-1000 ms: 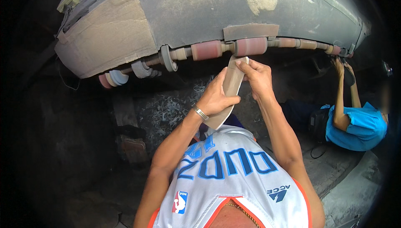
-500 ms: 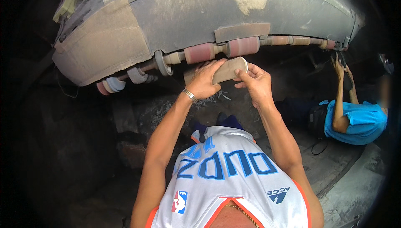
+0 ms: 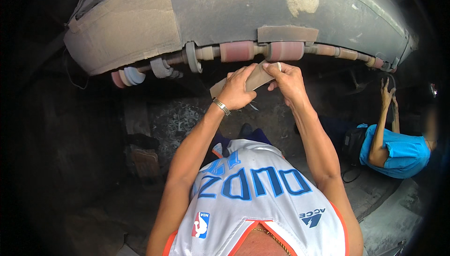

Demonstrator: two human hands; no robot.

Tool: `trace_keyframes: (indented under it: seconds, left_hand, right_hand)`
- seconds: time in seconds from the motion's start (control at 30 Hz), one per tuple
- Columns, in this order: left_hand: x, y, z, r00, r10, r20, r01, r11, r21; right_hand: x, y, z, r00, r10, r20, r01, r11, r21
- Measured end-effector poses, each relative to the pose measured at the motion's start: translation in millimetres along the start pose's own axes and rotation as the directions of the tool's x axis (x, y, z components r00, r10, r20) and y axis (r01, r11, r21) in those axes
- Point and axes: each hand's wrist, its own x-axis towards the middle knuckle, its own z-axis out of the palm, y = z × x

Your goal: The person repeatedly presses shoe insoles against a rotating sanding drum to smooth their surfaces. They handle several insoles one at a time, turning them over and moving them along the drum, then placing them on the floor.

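A tan, flat shoe sole (image 3: 255, 79) with a rounded end is held just below the machine's red sanding drum (image 3: 287, 51). My left hand (image 3: 236, 89) wraps over the sole's middle, and its left end sticks out past the knuckles. With thumb and fingers my right hand (image 3: 289, 80) pinches the rounded end, close to the drum; I cannot tell whether the sole touches it. The fingers beneath the sole are partly hidden.
The sanding machine's dusty housing (image 3: 225, 12) spans the far side. Along its shaft sit another red drum (image 3: 236, 51), a grey ring (image 3: 192, 57) and small wheels (image 3: 133, 75). A co-worker in a blue shirt (image 3: 396, 152) works at the right end. Brown pieces (image 3: 146, 161) lie lower left.
The sole has tilted more steeply, its rounded end raised toward the right red drum. My right fingers now cover more of that end. The view has shifted slightly, and the co-worker's hands have moved.
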Motion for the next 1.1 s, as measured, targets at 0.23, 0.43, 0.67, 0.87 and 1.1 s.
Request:
trace_keyframes:
  seconds: [0.23, 0.43, 0.67, 0.87, 1.1]
  left_hand:
    - [13.2, 1.0, -5.6, 0.998, -0.005, 0.065, 0.005, 1.000, -0.009]
    - [16.9, 1.7, -1.6, 0.999, 0.019, -0.042, -0.018, 0.999, 0.037]
    - [-50.5, 38.2, 44.5, 0.862, -0.389, -0.324, 0.164, 0.820, -0.548]
    - [-19.4, 15.2, 55.8, 0.892, -0.399, 0.212, 0.073, -0.337, -0.939]
    - [7.3, -3.3, 62.1, 0.897, -0.423, 0.131, -0.023, -0.339, -0.940]
  right_hand:
    - [-16.2, -2.3, -2.4, 0.998, -0.023, -0.061, 0.023, 1.000, -0.009]
    - [-21.4, 0.2, -1.4, 0.995, -0.040, -0.094, 0.041, 0.999, 0.003]
    - [-29.8, -1.4, -5.1, 0.996, -0.010, -0.086, 0.009, 1.000, -0.011]
    - [-4.9, 5.8, 6.0, 0.999, 0.020, -0.025, -0.019, 0.999, 0.038]
    - [-7.0, 9.8, 10.7, 0.997, -0.039, -0.070, 0.043, 0.998, 0.054]
